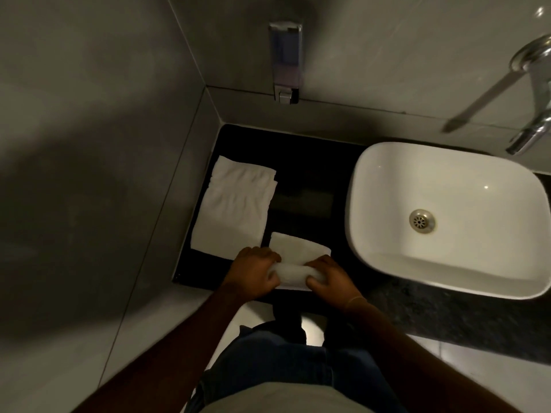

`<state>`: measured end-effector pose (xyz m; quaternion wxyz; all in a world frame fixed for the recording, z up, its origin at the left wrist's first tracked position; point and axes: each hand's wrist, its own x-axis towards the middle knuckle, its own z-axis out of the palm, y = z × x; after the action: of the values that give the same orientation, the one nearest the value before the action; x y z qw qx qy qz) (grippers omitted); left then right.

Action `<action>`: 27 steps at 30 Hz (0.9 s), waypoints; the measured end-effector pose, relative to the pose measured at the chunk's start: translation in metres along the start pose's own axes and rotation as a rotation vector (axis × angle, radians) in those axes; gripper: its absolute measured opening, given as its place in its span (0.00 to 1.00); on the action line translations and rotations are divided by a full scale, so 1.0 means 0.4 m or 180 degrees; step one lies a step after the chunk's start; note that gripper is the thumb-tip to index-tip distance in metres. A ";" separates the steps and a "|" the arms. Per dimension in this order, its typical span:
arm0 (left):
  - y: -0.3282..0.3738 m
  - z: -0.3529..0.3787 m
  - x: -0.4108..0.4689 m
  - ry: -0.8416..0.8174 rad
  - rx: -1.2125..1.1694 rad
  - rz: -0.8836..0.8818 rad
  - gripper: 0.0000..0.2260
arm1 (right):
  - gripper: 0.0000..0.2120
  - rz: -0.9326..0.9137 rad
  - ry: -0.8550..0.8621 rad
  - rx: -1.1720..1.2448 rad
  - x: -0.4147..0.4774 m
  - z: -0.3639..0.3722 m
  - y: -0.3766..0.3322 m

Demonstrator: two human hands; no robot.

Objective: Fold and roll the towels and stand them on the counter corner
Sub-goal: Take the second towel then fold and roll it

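A small white towel [298, 248] lies on the black counter [313, 162] near its front edge. Its near end is rolled into a short tube, and the flat far part stretches away from me. My left hand [253, 271] grips the roll's left end and my right hand [329, 277] grips its right end. A second white towel [234, 208], folded into a long flat strip, rests on the counter's left side along the wall. The counter's back left corner is bare.
A white basin [447, 216] with a metal drain fills the counter's right side. A chrome tap [530, 126] juts from the back wall above it. A soap dispenser [285, 61] hangs on the back wall. Grey walls close the left and back.
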<state>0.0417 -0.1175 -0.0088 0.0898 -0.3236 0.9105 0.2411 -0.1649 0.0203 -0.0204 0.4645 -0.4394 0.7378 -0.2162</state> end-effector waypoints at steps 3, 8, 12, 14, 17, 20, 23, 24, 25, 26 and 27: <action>0.029 0.028 -0.028 0.0262 0.0209 0.0289 0.23 | 0.15 0.0320 0.0311 0.0379 0.003 0.010 -0.011; 0.072 0.054 -0.019 -0.0166 0.0751 0.0331 0.28 | 0.17 -0.0058 0.0664 -0.0507 -0.030 0.009 0.005; 0.067 0.013 0.042 -0.0484 0.0836 0.0373 0.29 | 0.18 -0.1101 0.0670 -0.1747 -0.030 0.030 0.000; 0.066 0.003 0.061 -0.0720 0.0659 0.0281 0.29 | 0.25 -0.1040 0.0451 -0.1976 -0.027 0.029 0.017; 0.053 -0.005 0.068 -0.0801 0.0300 0.0153 0.30 | 0.26 -0.0933 0.0444 -0.2105 -0.017 0.021 0.042; 0.070 0.004 0.049 -0.0460 0.0194 -0.0224 0.36 | 0.28 -0.0720 0.0572 -0.1867 -0.001 0.014 0.031; 0.126 0.043 -0.015 0.1016 -0.0519 -0.1198 0.29 | 0.30 -0.0309 0.0663 -0.1519 0.008 0.007 0.010; 0.144 0.059 -0.038 0.1442 -0.0958 -0.1466 0.23 | 0.30 -0.0220 0.0651 -0.1461 0.010 0.007 0.004; 0.156 0.081 -0.055 0.1580 -0.1616 -0.1727 0.18 | 0.31 -0.0137 0.0622 -0.1412 0.010 0.009 0.000; 0.168 0.094 -0.060 0.1451 -0.2366 -0.2000 0.14 | 0.32 -0.0051 0.0563 -0.1361 0.012 0.010 -0.007; 0.183 0.104 -0.057 0.1055 -0.3111 -0.2307 0.14 | 0.32 -0.0002 0.0506 -0.1331 0.010 0.013 -0.013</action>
<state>0.0132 -0.0350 -0.0098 -0.1347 -0.6483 0.5295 0.5302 -0.1587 0.0147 -0.0212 0.3036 -0.5079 0.8008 -0.0927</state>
